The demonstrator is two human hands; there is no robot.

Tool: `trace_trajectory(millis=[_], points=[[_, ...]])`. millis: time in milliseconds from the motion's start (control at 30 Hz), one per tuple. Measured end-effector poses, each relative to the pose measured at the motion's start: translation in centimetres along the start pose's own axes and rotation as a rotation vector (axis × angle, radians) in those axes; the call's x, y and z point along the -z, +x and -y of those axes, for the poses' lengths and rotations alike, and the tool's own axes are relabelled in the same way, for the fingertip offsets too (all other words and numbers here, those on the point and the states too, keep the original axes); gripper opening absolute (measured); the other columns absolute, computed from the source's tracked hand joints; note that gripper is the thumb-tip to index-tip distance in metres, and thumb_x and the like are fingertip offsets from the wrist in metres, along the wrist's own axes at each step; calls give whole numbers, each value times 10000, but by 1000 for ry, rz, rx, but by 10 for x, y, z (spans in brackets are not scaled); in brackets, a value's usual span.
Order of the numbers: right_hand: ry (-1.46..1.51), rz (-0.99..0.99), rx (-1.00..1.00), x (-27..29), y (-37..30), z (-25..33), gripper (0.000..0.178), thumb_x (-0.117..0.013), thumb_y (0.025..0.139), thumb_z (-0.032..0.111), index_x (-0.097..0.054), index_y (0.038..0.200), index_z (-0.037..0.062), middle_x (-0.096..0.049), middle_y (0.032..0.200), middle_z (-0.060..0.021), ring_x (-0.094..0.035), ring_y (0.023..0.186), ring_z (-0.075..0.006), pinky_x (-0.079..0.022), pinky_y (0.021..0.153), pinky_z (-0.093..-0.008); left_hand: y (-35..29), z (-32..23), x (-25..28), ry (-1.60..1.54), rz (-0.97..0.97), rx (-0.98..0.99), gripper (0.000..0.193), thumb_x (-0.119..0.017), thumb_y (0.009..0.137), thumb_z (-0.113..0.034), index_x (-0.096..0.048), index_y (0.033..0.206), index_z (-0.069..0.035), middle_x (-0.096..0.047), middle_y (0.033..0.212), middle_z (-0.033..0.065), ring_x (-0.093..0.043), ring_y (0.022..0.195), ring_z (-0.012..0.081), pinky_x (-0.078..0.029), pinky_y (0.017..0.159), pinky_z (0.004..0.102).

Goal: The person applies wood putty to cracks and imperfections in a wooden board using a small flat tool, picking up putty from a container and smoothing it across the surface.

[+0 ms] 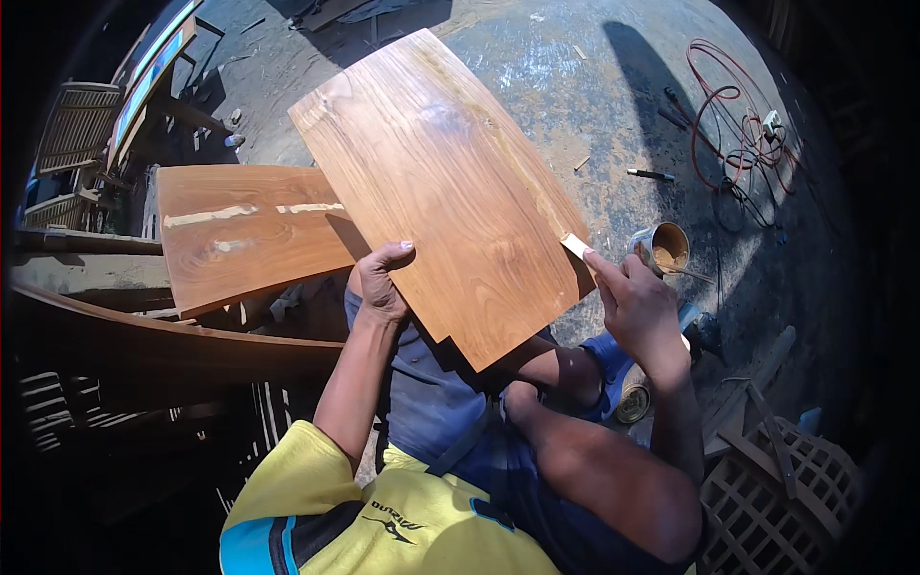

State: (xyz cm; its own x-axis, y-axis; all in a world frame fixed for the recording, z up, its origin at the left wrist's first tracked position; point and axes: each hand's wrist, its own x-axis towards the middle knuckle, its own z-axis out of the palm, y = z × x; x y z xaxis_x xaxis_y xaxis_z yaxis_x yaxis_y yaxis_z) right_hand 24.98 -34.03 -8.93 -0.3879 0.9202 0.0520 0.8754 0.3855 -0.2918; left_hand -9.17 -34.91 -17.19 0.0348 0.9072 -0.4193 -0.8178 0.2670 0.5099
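A broad wooden panel (431,182) with a notched near corner rests tilted over my lap. My left hand (385,280) grips its left edge, thumb on top and fingers hidden underneath. In my right hand (634,305) is a small pale flat applicator (575,246), its end touching the panel's right edge. A light streak of filler (508,153) runs along that side of the panel. Just beyond my right hand stands an open tin (669,245) with brown paste inside and a thin stick across its rim.
A second wooden board (240,240) with pale filler patches lies at the left. A curved wooden piece (192,331) sits below it. Red and black cables (738,144) coil on the floor at far right, near a dark marker-like stick (651,174). A slatted wooden frame (776,498) lies lower right.
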Motion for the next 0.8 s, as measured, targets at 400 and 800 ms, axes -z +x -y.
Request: trace_trajectory(millis=[400,800], points=[[-142,297,78,38,-25,-32,291,-647,989,222,-701,1253,109,-696,1040,-220,-704,915,-351,-566,785,-413,0,17,24,122,46,-100,231,-697,856,-196,-556,680,-148,-454,720,-60,-418,695,83,-377,775,273],[263,213,157,3,32,107,271,-640,990,231,-683,1215,87,-689,956,-149,-658,786,-255,-529,683,-345,-20,-3,15,-14,73,-215,262,-743,768,-297,-635,866,-79,-605,899,22,-550,863,143,-435,885,316]])
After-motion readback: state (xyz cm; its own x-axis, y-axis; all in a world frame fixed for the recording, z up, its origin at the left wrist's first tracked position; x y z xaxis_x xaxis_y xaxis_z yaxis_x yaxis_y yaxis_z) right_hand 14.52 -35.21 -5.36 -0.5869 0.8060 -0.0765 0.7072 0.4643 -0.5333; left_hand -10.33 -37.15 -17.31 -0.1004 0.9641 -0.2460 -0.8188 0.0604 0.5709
